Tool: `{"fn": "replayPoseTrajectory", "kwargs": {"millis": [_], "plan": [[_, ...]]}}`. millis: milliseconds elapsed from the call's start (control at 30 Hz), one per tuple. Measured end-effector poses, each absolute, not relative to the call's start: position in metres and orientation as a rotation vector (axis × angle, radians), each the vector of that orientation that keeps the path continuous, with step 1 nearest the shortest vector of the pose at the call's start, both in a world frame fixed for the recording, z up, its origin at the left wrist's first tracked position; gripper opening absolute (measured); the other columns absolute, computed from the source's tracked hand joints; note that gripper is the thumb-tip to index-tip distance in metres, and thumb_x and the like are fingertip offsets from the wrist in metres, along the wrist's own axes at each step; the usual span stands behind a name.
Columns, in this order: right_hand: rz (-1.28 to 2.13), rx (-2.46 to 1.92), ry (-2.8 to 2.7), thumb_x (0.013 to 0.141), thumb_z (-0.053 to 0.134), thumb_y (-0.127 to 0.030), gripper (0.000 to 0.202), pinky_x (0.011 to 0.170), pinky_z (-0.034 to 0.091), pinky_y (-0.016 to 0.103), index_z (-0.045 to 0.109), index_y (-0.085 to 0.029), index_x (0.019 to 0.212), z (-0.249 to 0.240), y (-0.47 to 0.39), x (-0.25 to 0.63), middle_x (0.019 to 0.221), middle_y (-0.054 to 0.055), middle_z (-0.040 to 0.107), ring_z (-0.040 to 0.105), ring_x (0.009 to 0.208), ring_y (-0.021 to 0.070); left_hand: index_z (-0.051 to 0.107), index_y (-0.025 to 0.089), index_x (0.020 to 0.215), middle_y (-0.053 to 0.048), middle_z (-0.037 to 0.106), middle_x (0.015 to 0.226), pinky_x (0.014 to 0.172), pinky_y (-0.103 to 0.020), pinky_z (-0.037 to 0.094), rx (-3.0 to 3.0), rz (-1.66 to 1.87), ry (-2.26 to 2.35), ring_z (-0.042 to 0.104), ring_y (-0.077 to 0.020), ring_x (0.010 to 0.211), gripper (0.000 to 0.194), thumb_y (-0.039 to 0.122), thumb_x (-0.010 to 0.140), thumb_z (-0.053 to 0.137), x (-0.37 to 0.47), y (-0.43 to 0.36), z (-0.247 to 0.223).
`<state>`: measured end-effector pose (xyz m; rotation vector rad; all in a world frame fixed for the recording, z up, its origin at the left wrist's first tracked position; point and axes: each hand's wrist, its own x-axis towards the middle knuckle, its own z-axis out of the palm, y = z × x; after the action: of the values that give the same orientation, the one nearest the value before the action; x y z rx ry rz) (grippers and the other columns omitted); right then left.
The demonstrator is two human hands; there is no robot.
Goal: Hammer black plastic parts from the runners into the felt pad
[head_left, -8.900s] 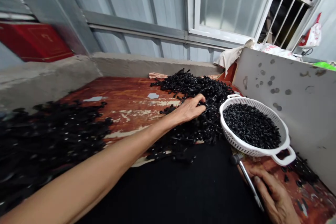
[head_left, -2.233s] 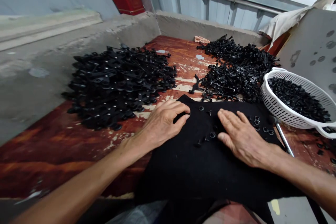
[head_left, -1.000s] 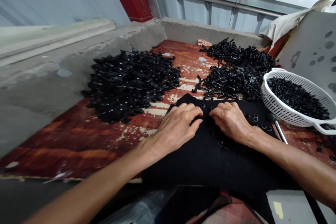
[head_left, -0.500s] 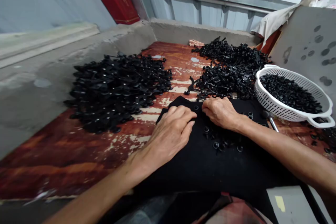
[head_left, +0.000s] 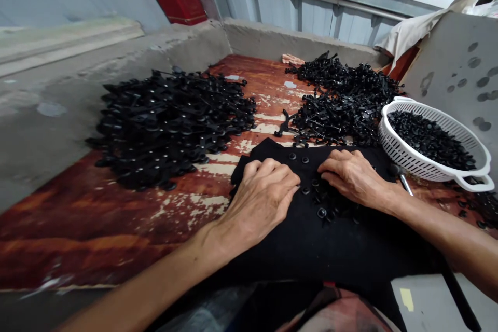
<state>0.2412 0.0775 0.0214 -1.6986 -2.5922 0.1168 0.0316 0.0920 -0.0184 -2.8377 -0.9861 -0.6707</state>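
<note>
A black cloth (head_left: 280, 254) lies in front of me with several small round black parts (head_left: 321, 212) scattered on it. My left hand (head_left: 268, 199) rests low over the cloth's left side, fingers curled and pressed together; what is in them, if anything, is hidden. Close to its fingertips is one round black part (head_left: 305, 190). To the right, my right hand (head_left: 352, 176) is closed over the cloth, fingertips bent down beside the loose parts, their contents out of sight. Two round parts (head_left: 292, 156) sit side by side on the cloth beyond my hands.
A big pile of black jointed pieces (head_left: 171, 124) covers the table's left. Another black heap (head_left: 342, 98) lies at the back right. A white slotted basket (head_left: 404, 158) holds many small black parts. Beside it lies a tool with a metal shaft (head_left: 405, 184).
My right hand has moved right, away from my left hand, and a second round part now shows beside the one near the cloth's far edge. My left hand has shifted slightly right.
</note>
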Motion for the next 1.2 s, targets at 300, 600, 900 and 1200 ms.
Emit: {"fn": "replayPoseTrajectory", "kwargs": {"millis": [300, 600, 900, 1200], "plan": [[0.022, -1.681, -2.658, 0.097, 0.052, -0.022, 0.018, 0.070, 0.028, 0.033, 0.069, -0.018, 0.096, 0.016, 0.069, 0.242, 0.094, 0.006, 0.067, 0.059, 0.083, 0.0201, 0.066, 0.017, 0.098, -0.012, 0.066, 0.100, 0.080, -0.047, 0.040, -2.736, -0.507, -1.056, 0.054, -0.0308, 0.097, 0.018, 0.016, 0.089, 0.050, 0.045, 0.101, -0.010], [-0.016, -1.713, -2.590, 0.100, 0.044, -0.025, 0.025, 0.070, 0.025, 0.035, 0.068, -0.018, 0.100, 0.010, 0.078, 0.239, 0.098, 0.008, 0.067, 0.057, 0.086, 0.0222, 0.066, 0.019, 0.091, -0.007, 0.069, 0.094, 0.081, -0.046, 0.039, -2.786, -0.544, -0.951, 0.056, -0.0265, 0.089, 0.024, 0.006, 0.085, 0.047, 0.037, 0.078, -0.017], [0.031, -1.708, -2.653, 0.094, 0.050, -0.017, 0.019, 0.074, 0.029, 0.035, 0.069, -0.017, 0.097, 0.014, 0.070, 0.253, 0.094, 0.007, 0.069, 0.059, 0.085, 0.0212, 0.063, 0.021, 0.095, -0.005, 0.067, 0.093, 0.080, -0.044, 0.039, -2.966, -0.563, -1.018, 0.055, -0.0245, 0.089, 0.022, 0.010, 0.085, 0.046, 0.037, 0.079, -0.008], [-0.042, -1.883, -2.556, 0.095, 0.059, -0.031, 0.019, 0.086, 0.050, 0.045, 0.066, -0.015, 0.104, 0.017, 0.092, 0.234, 0.104, 0.005, 0.068, 0.065, 0.094, 0.0217, 0.063, 0.023, 0.085, -0.002, 0.068, 0.086, 0.082, -0.043, 0.036, -3.113, -0.467, -1.033, 0.056, -0.0222, 0.086, 0.011, 0.022, 0.089, 0.053, 0.037, 0.080, -0.001]]}}
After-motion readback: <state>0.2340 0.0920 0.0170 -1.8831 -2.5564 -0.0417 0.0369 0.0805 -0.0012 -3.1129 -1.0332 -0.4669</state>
